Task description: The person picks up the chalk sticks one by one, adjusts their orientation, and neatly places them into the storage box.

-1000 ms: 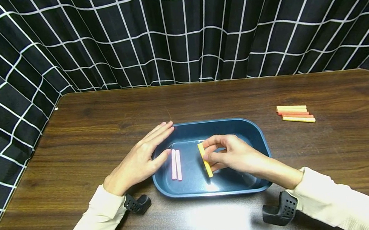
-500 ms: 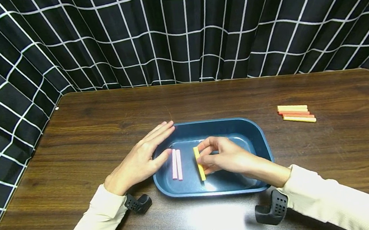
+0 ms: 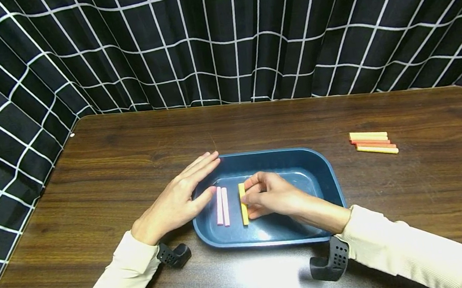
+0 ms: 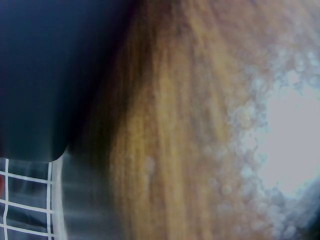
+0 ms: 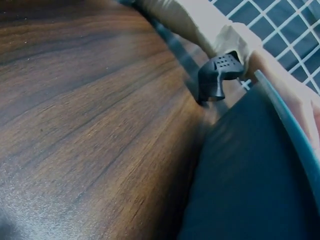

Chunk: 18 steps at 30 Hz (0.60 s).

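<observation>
In the head view a blue rectangular tray (image 3: 276, 242) sits on the table. Two pink chalk sticks (image 3: 225, 206) lie side by side, lengthwise toward the camera, in its left part. My right hand (image 3: 275, 193) reaches over the tray and pinches a yellow chalk stick (image 3: 243, 204) between thumb and fingers, just right of the pink pair and nearly parallel to it. My left hand (image 3: 177, 200) rests at the tray's left rim with fingers extended, its thumb tip near the top of the pink sticks. In the right wrist view the tray's outer wall (image 5: 250, 170) hides the chalk.
On the wooden table (image 3: 136, 140), right of the tray, lies a small row of yellow and orange chalk sticks (image 3: 372, 142). A black curtain with white grid lines (image 3: 219, 41) hangs behind the table's far edge. Both wrists carry black camera mounts (image 3: 330, 261).
My right hand has moved left with the yellow chalk stick, bringing it closer to the pink pair and turning it from slanted to nearly straight. The left hand stays at the rim.
</observation>
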Each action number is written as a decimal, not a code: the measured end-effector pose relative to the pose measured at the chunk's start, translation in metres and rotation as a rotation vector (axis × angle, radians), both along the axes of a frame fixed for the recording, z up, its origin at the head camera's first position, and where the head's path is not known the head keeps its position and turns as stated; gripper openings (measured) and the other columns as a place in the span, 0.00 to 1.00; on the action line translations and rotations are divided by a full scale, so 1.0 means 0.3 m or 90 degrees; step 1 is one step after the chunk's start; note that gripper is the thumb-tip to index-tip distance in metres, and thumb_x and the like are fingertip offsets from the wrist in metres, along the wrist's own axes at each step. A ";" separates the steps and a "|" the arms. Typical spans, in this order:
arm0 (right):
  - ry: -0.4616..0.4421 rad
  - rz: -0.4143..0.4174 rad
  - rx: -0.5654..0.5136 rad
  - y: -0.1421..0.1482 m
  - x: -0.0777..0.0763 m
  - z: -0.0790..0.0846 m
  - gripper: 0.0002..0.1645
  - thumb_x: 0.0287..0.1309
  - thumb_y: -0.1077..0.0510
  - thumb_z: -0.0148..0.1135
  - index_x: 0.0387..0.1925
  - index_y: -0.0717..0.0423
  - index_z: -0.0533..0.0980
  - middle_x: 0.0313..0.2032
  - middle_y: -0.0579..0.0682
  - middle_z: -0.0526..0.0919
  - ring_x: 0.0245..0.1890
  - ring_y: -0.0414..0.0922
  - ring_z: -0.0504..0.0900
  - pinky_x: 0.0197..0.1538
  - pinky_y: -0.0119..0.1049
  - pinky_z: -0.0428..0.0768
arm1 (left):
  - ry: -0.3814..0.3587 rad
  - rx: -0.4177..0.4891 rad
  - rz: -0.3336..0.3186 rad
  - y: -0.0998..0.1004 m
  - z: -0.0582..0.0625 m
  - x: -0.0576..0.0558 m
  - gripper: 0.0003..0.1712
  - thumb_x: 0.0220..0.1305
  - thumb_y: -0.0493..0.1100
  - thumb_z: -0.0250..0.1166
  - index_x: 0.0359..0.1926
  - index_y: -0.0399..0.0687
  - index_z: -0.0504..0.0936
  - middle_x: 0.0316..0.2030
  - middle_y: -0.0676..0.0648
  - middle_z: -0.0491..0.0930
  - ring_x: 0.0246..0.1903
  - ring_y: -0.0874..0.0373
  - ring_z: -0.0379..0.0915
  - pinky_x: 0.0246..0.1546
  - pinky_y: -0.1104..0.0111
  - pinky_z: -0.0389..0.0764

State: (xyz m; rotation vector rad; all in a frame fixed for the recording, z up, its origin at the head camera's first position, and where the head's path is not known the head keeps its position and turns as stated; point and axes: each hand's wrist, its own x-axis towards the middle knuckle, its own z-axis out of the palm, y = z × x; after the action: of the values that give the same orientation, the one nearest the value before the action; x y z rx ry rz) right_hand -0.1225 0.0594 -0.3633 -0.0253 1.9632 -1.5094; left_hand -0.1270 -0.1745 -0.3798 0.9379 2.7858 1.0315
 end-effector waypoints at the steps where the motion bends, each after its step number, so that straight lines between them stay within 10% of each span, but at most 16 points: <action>1: -0.001 -0.003 0.001 -0.002 -0.001 0.000 0.23 0.64 0.66 0.59 0.57 0.71 0.65 0.40 0.57 0.79 0.26 0.39 0.82 0.37 0.32 0.88 | 0.000 0.000 0.000 -0.001 0.000 0.000 0.33 0.70 0.44 0.60 0.73 0.45 0.64 0.76 0.49 0.58 0.78 0.53 0.48 0.77 0.54 0.56; 18: 0.005 0.007 -0.040 -0.012 -0.002 -0.024 0.24 0.65 0.66 0.58 0.59 0.72 0.64 0.43 0.60 0.79 0.27 0.40 0.84 0.38 0.33 0.88 | 0.011 -0.002 -0.002 -0.001 -0.001 -0.002 0.32 0.70 0.44 0.60 0.72 0.43 0.65 0.75 0.48 0.60 0.77 0.53 0.50 0.76 0.55 0.56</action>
State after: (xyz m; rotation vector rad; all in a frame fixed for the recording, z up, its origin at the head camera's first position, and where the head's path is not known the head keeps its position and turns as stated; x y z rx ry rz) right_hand -0.1232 0.0556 -0.3705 -0.0682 1.9173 -1.5664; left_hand -0.1277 -0.1747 -0.3801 0.9549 2.7983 1.0233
